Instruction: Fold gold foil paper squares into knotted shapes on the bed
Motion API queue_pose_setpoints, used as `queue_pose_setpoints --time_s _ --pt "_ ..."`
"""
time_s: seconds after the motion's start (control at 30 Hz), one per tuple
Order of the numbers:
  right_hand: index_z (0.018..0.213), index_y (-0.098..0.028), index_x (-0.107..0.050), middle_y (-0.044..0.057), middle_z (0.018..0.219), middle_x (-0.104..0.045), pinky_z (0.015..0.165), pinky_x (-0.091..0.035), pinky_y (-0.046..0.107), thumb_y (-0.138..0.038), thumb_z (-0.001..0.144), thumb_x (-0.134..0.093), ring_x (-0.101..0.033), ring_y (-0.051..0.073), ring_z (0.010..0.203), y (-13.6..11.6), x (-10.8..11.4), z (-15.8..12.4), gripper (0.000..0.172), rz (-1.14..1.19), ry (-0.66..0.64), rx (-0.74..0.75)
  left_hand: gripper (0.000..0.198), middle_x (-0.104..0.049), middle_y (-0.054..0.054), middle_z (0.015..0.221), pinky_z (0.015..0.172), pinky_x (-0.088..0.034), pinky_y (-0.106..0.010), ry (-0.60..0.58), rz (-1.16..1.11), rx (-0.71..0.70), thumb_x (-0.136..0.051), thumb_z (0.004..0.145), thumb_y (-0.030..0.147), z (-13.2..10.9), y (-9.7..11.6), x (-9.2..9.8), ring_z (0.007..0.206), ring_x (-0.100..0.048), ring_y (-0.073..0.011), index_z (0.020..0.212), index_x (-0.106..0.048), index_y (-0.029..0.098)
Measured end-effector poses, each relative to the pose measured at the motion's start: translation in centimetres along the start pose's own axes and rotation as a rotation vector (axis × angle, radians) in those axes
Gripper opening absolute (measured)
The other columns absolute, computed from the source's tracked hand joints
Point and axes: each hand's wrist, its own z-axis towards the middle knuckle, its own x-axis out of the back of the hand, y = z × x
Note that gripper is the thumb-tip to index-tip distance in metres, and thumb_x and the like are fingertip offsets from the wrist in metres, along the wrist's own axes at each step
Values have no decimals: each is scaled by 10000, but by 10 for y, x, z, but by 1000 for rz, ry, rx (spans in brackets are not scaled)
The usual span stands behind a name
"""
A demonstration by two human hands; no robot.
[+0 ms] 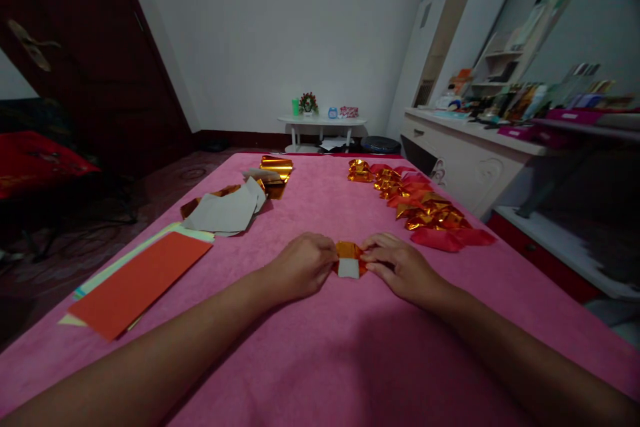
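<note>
A small piece of gold foil (349, 250) with a whitish rectangle (349, 268) at its near side lies on the pink cloth between my hands. My left hand (307, 265) pinches its left edge, fingers curled together. On the opposite edge, my right hand (397, 267) grips the foil between thumb and fingers. Both wrists rest low over the cloth. What is under the fingertips is hidden.
Orange paper (143, 280) tops a stack of coloured sheets at the left. Grey-white paper pieces (225, 210) and a gold foil roll (276, 165) lie beyond. Crumpled gold foil pieces (433, 211) and red ones (443, 239) line the right side of the pink-covered table (305, 360).
</note>
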Motion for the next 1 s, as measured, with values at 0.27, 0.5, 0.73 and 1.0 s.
queue_pose_setpoints --time_s 0.27,0.5,0.73,1.0 --pt "990 -206 -688 65 1043 -578 874 -446 356 -163 761 -588 -535 196 979 -13 12 -1 253 -156 -142 19 246 -615 -80 877 727 -458 -259 -21 73 -3 -466 845 162 -1 1 2 816 -574 -167 992 -663 160" --pt "959 -175 -675 69 972 -597 838 -445 330 -129 803 -534 -536 184 956 -12 1 -1 215 -188 -41 -4 243 -631 -59 902 758 -458 -255 78 -35 52 -464 882 183 1 -10 -9 866 -578 -151 1007 -672 199" --pt "776 -192 -690 49 911 -619 784 -437 305 -191 829 -561 -563 168 873 0 -5 4 140 42 40 -94 148 -639 -36 850 711 -451 -244 143 -315 172 -574 830 239 1 -18 -15 782 -582 -132 808 -706 177" --pt "588 -179 -627 27 736 -618 653 -432 273 -173 741 -573 -577 152 707 6 -18 14 162 250 148 -297 187 -644 -37 782 660 -424 -240 179 -272 451 -560 801 259 8 -16 -16 715 -569 -135 680 -667 165"
